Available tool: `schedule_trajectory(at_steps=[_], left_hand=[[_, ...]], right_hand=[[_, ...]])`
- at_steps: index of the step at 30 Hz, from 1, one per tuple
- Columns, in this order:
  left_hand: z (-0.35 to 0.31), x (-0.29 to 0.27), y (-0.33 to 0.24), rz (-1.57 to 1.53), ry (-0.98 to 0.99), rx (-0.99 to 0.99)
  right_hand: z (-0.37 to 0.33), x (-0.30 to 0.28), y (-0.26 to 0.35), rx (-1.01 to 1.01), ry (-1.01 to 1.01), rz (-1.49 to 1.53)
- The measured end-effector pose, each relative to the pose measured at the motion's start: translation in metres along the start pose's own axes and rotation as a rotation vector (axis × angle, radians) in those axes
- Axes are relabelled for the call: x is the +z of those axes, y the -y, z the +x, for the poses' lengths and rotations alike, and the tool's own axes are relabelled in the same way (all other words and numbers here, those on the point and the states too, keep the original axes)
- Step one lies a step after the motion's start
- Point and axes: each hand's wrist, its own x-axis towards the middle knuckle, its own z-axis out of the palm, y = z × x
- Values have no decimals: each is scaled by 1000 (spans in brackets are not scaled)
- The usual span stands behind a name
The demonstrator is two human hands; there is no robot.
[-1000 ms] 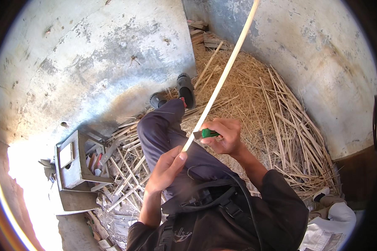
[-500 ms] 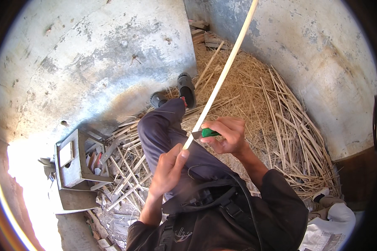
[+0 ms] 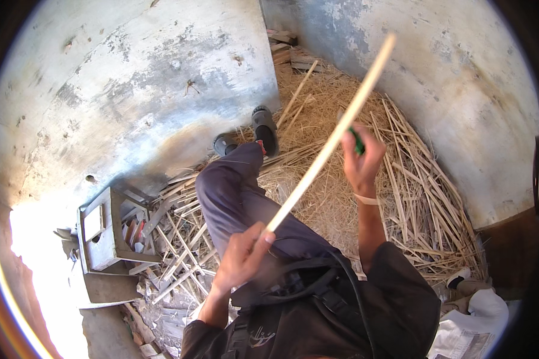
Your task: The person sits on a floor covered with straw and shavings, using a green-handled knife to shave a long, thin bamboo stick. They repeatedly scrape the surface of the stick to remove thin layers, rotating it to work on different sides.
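A long pale wooden strip [image 3: 326, 152] slants up and to the right from my lap. My left hand [image 3: 244, 254] is closed around its lower end, above my thigh. My right hand [image 3: 365, 160] is closed on the green handle of a knife [image 3: 357, 141], farther up along the strip and on its right side. The knife's blade is mostly hidden behind the strip, and I cannot tell whether it touches the wood.
Thin wood shavings [image 3: 317, 197] cover the floor ahead. Many loose strips [image 3: 422, 191] lie along the right wall. A weathered wooden box [image 3: 111, 233] stands at left, beside crossed strips [image 3: 185, 263]. White cloth or sacking [image 3: 476, 329] lies at lower right.
My right hand with the knife has moved up and away along the strip, from near my left hand. The strip's far end has come into view. My left hand stays nearly in place.
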Motion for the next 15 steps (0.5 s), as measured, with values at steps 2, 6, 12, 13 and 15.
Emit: schedule_trajectory(at_steps=[2, 6, 12, 13, 15], left_hand=[[-10, 1, 4, 4, 51, -36], [-7, -10, 14, -39, -98, -122], [0, -18, 15, -161, -28, -238], [1, -18, 13, -179, -15, -247], [3, -16, 16, -219, -1, -238]], right_hand=[[15, -14, -2, -26, 8, -87], [7, -21, 3, 33, 119, -35], [-16, -3, 20, 16, 317, 72], [-16, 1, 29, 24, 338, 95], [-12, 4, 49, 38, 380, 142]])
